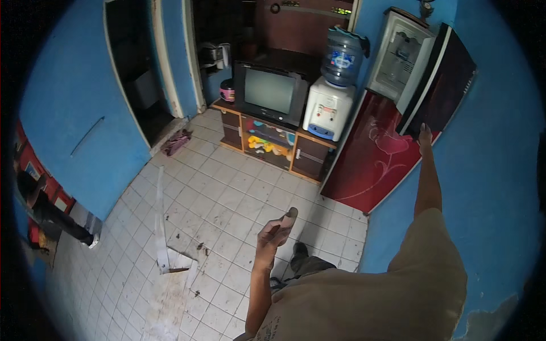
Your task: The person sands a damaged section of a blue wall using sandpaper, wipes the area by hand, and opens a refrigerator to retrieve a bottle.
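My right hand reaches far forward and grips the lower edge of the open upper door of a refrigerator. Behind that door shows the pale freezer compartment, with a clear item inside that looks like a bottle. The refrigerator's red lower door, printed with a flower, is closed. My left hand hangs in front of my body above the tiles, fingers loosely bent and apart. I see nothing held in it.
A wooden TV cabinet bears a television, a water dispenser and a pink rice cooker. A cloth lies by the doorway. Torn white strips lie on the tiled floor. Another person is at far left.
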Demonstrator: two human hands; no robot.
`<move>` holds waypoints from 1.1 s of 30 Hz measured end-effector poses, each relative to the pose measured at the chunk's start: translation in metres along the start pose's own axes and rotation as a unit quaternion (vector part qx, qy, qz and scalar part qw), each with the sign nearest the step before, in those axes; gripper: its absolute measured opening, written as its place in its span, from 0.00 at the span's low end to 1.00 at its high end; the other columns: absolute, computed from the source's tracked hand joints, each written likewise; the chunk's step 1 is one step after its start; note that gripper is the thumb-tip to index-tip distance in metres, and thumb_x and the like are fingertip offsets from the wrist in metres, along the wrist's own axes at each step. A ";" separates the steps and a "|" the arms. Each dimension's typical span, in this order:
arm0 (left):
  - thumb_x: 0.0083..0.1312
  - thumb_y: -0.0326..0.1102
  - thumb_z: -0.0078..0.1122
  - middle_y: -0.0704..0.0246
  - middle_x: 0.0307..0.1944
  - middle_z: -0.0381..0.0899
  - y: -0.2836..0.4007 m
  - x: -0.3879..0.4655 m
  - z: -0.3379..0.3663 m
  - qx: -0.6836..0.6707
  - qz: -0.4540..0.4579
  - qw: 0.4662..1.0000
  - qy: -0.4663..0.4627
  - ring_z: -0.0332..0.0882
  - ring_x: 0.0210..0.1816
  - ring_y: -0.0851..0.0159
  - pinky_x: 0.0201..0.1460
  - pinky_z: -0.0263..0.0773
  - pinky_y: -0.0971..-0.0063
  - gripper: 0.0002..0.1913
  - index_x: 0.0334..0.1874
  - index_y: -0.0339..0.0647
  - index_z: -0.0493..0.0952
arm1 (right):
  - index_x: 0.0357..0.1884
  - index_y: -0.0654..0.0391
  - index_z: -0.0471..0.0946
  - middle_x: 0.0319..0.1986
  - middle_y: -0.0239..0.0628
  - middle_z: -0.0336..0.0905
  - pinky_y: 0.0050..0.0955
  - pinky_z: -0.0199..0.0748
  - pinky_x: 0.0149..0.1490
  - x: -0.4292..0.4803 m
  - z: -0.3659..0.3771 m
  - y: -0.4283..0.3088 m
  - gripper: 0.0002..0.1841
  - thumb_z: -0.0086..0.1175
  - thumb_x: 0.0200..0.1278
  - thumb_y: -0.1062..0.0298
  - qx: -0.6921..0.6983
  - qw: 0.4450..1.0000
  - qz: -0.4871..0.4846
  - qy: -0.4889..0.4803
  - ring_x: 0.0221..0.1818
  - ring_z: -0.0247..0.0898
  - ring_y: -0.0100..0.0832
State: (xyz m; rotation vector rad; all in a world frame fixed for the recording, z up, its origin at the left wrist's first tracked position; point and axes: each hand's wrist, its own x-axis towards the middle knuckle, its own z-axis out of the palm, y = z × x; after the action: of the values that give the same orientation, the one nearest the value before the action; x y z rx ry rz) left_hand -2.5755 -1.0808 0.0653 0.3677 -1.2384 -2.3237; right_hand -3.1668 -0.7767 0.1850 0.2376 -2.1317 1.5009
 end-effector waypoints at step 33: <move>0.55 0.24 0.55 0.68 0.43 0.75 -0.026 0.023 0.007 -0.007 -0.034 0.997 -0.071 0.71 0.44 0.73 0.47 0.64 0.81 0.12 0.43 0.37 0.73 | 0.52 0.55 0.72 0.31 0.43 0.79 0.33 0.72 0.34 -0.066 -0.136 0.024 0.23 0.43 0.62 0.50 -0.179 0.971 -0.057 0.145 0.32 0.76 0.36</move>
State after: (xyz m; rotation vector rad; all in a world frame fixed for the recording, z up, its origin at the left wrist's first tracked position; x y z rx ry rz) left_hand -2.6056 -1.0761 0.0471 0.2457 -1.2943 -2.4516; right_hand -3.0790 -0.6531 0.1664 0.0078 -2.0651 0.9933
